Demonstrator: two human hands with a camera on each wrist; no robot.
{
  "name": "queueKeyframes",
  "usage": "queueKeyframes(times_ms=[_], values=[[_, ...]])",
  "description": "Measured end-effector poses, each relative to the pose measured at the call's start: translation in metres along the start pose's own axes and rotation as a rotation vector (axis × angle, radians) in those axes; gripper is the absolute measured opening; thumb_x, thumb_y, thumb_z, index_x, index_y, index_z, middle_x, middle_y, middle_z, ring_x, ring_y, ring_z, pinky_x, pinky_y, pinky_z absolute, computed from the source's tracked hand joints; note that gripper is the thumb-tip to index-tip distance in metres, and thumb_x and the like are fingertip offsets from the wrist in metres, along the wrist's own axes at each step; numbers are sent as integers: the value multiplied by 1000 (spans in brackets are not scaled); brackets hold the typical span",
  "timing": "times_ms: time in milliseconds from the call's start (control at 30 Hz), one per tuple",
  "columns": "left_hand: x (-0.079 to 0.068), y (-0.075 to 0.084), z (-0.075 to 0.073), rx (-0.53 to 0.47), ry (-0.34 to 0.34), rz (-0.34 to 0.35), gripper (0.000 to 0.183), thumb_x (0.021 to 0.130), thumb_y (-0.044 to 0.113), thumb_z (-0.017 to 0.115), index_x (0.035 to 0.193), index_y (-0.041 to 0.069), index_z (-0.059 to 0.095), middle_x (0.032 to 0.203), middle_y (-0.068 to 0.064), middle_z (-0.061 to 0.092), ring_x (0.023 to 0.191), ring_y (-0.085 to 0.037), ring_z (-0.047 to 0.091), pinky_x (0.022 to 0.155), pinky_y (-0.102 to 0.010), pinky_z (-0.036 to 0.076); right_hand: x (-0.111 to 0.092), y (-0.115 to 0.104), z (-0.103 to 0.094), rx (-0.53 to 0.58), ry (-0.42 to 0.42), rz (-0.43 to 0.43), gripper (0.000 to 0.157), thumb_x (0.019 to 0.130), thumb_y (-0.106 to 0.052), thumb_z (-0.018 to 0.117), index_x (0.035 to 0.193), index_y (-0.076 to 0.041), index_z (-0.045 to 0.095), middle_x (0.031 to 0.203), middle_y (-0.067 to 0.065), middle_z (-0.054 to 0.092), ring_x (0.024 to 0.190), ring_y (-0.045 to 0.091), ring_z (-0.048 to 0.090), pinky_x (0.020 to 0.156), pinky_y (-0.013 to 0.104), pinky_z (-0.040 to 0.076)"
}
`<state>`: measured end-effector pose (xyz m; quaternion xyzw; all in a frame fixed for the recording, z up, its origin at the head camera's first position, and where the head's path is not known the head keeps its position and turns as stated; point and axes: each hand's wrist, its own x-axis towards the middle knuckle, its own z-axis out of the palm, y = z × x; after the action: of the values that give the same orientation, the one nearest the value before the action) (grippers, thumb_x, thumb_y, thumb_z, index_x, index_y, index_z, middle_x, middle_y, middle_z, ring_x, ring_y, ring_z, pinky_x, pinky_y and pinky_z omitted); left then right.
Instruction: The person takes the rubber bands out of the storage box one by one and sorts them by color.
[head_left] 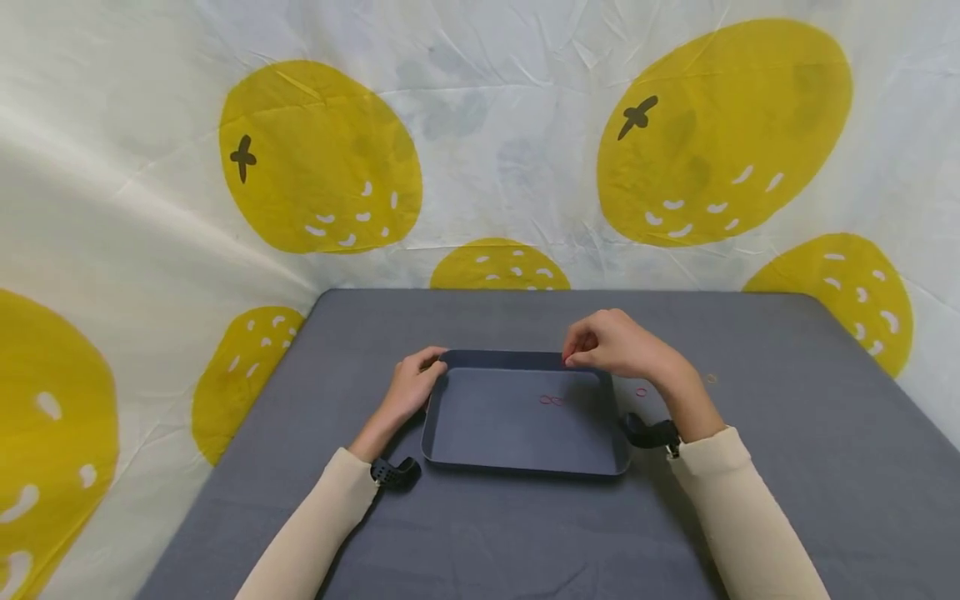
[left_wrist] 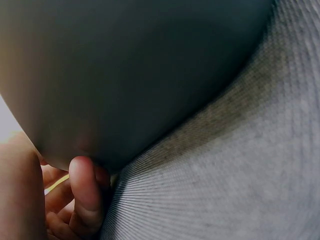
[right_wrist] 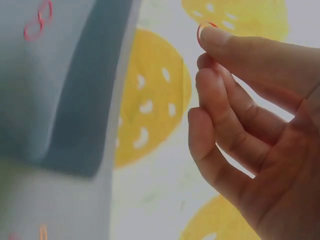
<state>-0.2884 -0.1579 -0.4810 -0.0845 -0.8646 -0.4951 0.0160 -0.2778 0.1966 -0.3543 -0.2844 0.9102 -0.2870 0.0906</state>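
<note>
A dark grey rectangular tray [head_left: 525, 468] lies on the table in the head view. My left hand [head_left: 412, 383] grips its far left corner, thumb over the rim. In the left wrist view, curled fingers [left_wrist: 86, 187] sit against the tray's wall [left_wrist: 150, 75]. Above the tray's far right corner, my right hand [head_left: 617, 343] pinches a small red rubber band [right_wrist: 199, 36] between thumb and index finger. Two more red rubber bands [head_left: 546, 400] lie side by side on the tray floor, also visible in the right wrist view.
Right of the tray, a red rubber band [head_left: 641, 392] and an orange-yellow one [head_left: 712, 379] lie on the grey tablecloth [head_left: 480, 533]. A white curtain [head_left: 510, 167] with yellow fruit prints hangs behind and to the left of the table. Each wrist wears a black camera mount [head_left: 651, 432].
</note>
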Motion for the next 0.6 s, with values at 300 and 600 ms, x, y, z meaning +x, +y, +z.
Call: queueKeyframes(times_ms=[300, 600], values=[[3, 0, 4, -29, -6, -15, 30, 103, 23, 56, 127, 25, 73, 123, -6, 75, 49, -16, 58, 47, -33, 51, -40, 41, -22, 28, 45, 130, 4, 93, -15, 77, 95, -12, 78, 88, -2, 77, 77, 14, 67, 66, 29, 53], [1, 0, 1, -38, -10, -33, 29, 104, 25, 56, 128, 26, 72, 125, -7, 74, 37, -18, 49, 41, -36, 49, -56, 81, -31, 49, 14, 240, 6, 92, -12, 76, 93, -6, 75, 88, 6, 75, 76, 19, 64, 63, 30, 49]])
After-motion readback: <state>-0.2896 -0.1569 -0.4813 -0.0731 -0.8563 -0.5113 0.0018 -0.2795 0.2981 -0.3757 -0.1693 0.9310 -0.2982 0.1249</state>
